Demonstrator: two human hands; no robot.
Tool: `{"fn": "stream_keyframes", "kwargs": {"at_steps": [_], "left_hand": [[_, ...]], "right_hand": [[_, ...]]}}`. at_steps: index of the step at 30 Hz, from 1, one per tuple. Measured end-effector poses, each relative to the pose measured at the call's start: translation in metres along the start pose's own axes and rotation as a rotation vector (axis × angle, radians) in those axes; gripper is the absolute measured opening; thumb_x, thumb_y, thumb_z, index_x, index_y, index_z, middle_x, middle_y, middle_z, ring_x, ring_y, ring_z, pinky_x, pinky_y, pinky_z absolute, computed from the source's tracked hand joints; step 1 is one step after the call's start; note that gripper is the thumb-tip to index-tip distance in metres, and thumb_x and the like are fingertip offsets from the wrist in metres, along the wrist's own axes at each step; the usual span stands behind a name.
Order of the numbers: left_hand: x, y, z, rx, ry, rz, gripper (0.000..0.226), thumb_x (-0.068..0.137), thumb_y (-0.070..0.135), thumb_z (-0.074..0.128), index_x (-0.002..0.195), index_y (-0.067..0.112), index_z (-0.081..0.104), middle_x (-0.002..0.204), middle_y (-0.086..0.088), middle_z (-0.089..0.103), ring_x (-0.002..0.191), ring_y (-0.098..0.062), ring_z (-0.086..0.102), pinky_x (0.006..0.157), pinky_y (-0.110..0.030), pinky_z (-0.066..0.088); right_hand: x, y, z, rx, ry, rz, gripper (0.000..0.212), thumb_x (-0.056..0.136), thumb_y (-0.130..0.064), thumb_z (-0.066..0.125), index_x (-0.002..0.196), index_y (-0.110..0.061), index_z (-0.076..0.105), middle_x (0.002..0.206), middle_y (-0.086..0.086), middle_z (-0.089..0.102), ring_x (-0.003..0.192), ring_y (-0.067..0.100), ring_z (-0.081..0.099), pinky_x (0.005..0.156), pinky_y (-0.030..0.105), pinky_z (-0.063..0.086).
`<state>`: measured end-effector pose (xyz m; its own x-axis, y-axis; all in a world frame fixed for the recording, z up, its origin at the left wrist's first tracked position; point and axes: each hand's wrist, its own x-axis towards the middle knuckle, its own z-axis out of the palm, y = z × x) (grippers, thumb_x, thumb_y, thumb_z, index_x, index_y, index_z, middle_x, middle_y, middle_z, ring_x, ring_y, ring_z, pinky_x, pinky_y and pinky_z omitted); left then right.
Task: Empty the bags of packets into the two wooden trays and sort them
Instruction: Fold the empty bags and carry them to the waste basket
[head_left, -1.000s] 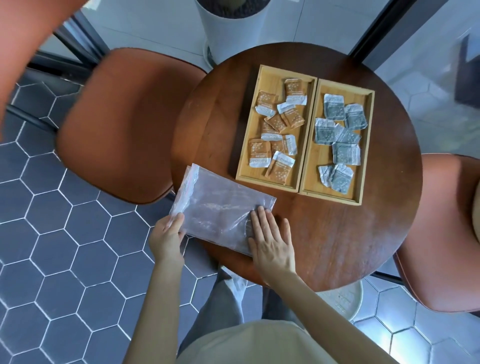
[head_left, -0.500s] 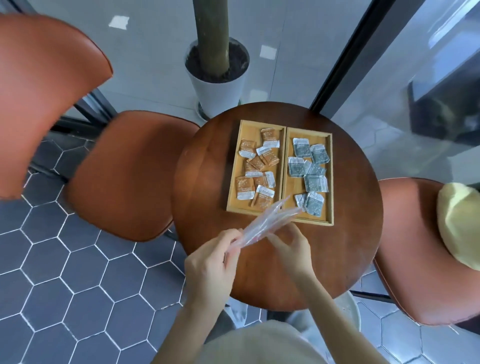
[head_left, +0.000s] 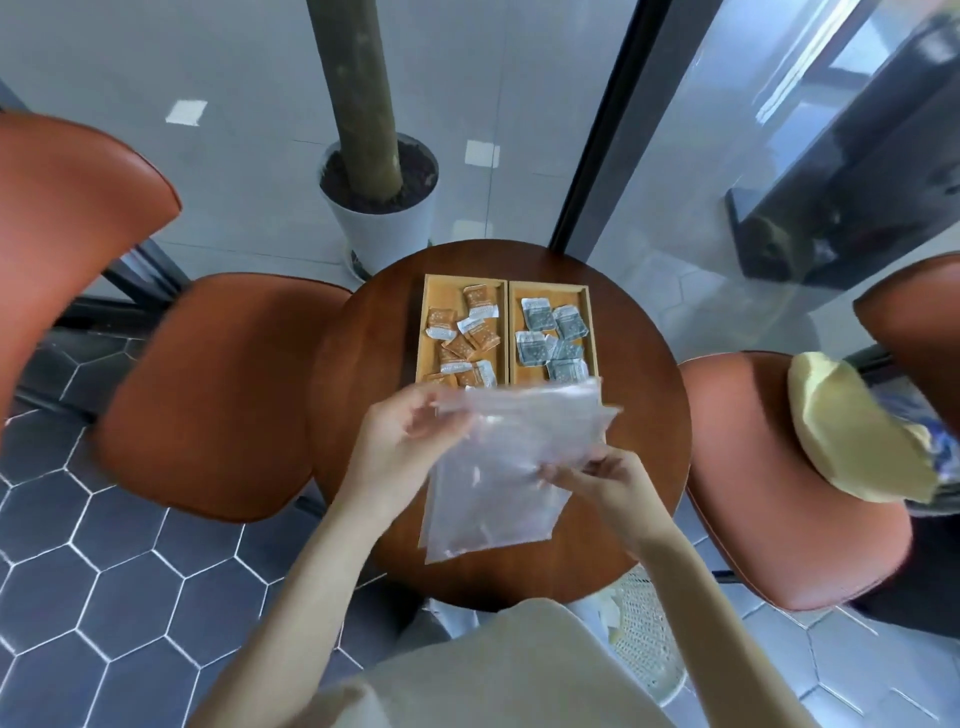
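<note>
A clear plastic bag was held up over the round table by both hands. Its upper left edge was pinched by the left hand, fingers curled; its right side was gripped by the right hand. Behind it, orange packets lay in the left tray and grey packets in the right tray. The trays' near ends were hidden by the blurred bag.

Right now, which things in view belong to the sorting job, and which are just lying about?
Belong to the job:
left tray with orange packets
right tray with grey packets
clear bag, held by left hand and right hand

Just lying about:
plant pot
orange chairs
yellow hat
</note>
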<state>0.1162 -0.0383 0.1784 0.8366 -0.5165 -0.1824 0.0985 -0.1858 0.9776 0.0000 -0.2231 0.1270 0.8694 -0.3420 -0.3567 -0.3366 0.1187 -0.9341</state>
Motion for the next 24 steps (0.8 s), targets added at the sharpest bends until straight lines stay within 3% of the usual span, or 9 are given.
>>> {"fn": "stream_keyframes", "kwargs": {"at_steps": [3, 6, 8, 12, 14, 17, 19, 21, 24], "left_hand": [[0.013, -0.014, 0.0, -0.432, -0.001, -0.396, 0.038, 0.077, 0.046, 0.055, 0.103, 0.021, 0.065, 0.109, -0.006, 0.069, 0.101, -0.021, 0.065, 0.089, -0.035, 0.049], [0.012, -0.038, 0.005, -0.433, -0.136, -0.562, 0.05, 0.074, 0.054, 0.063, 0.111, 0.02, 0.066, 0.118, -0.011, 0.065, 0.113, -0.028, 0.058, 0.103, -0.045, 0.04], [0.008, -0.05, 0.012, -0.26, -0.187, -0.525, 0.039, 0.073, 0.044, 0.071, 0.105, 0.023, 0.068, 0.117, -0.008, 0.067, 0.114, -0.024, 0.058, 0.104, -0.041, 0.041], [0.007, -0.056, 0.024, -0.263, -0.095, -0.452, 0.014, 0.087, 0.0, 0.056, 0.097, -0.001, 0.066, 0.089, -0.011, 0.072, 0.079, -0.017, 0.071, 0.059, -0.017, 0.055], [0.009, -0.059, 0.026, -0.222, -0.092, -0.449, 0.016, 0.087, 0.003, 0.058, 0.1, 0.004, 0.066, 0.094, -0.012, 0.071, 0.087, -0.021, 0.07, 0.071, -0.022, 0.057], [0.013, -0.058, 0.026, -0.122, -0.081, -0.416, 0.042, 0.086, 0.01, 0.062, 0.126, 0.019, 0.053, 0.105, -0.005, 0.07, 0.102, -0.016, 0.066, 0.097, -0.036, 0.048], [0.012, -0.054, 0.025, -0.061, -0.066, -0.335, 0.045, 0.088, 0.009, 0.059, 0.127, 0.03, 0.047, 0.1, 0.009, 0.068, 0.094, 0.003, 0.065, 0.086, -0.016, 0.049], [0.01, -0.048, 0.025, 0.095, -0.086, -0.244, 0.038, 0.091, 0.013, 0.056, 0.126, 0.025, 0.052, 0.111, 0.012, 0.063, 0.107, 0.001, 0.058, 0.076, -0.004, 0.042], [0.008, -0.045, 0.021, 0.387, -0.15, -0.162, 0.043, 0.086, 0.024, 0.062, 0.128, 0.019, 0.054, 0.13, 0.0, 0.057, 0.121, -0.016, 0.052, 0.084, -0.018, 0.041]], "right_hand": [[-0.005, 0.0, -0.002, 0.107, 0.008, 0.038, 0.008, 0.064, -0.018, 0.073, 0.07, -0.014, 0.076, 0.073, -0.002, 0.075, 0.073, 0.013, 0.069, 0.072, 0.023, 0.056], [-0.006, 0.007, -0.001, 0.156, 0.106, 0.101, 0.01, 0.064, -0.02, 0.074, 0.071, -0.013, 0.075, 0.072, 0.0, 0.074, 0.069, 0.015, 0.068, 0.07, 0.026, 0.057], [-0.006, 0.013, -0.001, 0.157, 0.182, 0.142, 0.003, 0.071, -0.011, 0.074, 0.074, -0.011, 0.074, 0.071, 0.002, 0.074, 0.067, 0.017, 0.068, 0.066, 0.027, 0.057], [-0.007, 0.019, -0.001, 0.185, 0.242, 0.231, 0.015, 0.079, -0.008, 0.067, 0.093, -0.004, 0.071, 0.089, 0.016, 0.073, 0.079, 0.027, 0.068, 0.076, 0.037, 0.056], [-0.007, 0.018, 0.001, 0.233, 0.255, 0.257, 0.023, 0.082, -0.006, 0.062, 0.104, -0.003, 0.067, 0.092, 0.016, 0.071, 0.075, 0.022, 0.068, 0.072, 0.036, 0.057], [-0.003, 0.016, 0.004, 0.183, 0.338, 0.215, 0.042, 0.084, -0.002, 0.059, 0.124, -0.015, 0.053, 0.082, 0.002, 0.065, 0.059, 0.006, 0.062, 0.05, 0.015, 0.051], [-0.004, 0.013, 0.007, 0.086, 0.349, 0.158, 0.043, 0.085, -0.005, 0.06, 0.124, -0.023, 0.053, 0.069, -0.008, 0.063, 0.058, 0.001, 0.06, 0.052, 0.011, 0.048], [-0.007, 0.009, 0.009, 0.016, 0.302, 0.138, 0.036, 0.084, -0.009, 0.06, 0.118, -0.021, 0.061, 0.078, -0.006, 0.064, 0.074, 0.006, 0.061, 0.064, 0.013, 0.05], [-0.009, 0.004, 0.006, -0.1, 0.179, 0.147, 0.048, 0.076, -0.011, 0.07, 0.123, -0.017, 0.057, 0.099, 0.0, 0.06, 0.087, 0.012, 0.058, 0.076, 0.017, 0.049]]}}
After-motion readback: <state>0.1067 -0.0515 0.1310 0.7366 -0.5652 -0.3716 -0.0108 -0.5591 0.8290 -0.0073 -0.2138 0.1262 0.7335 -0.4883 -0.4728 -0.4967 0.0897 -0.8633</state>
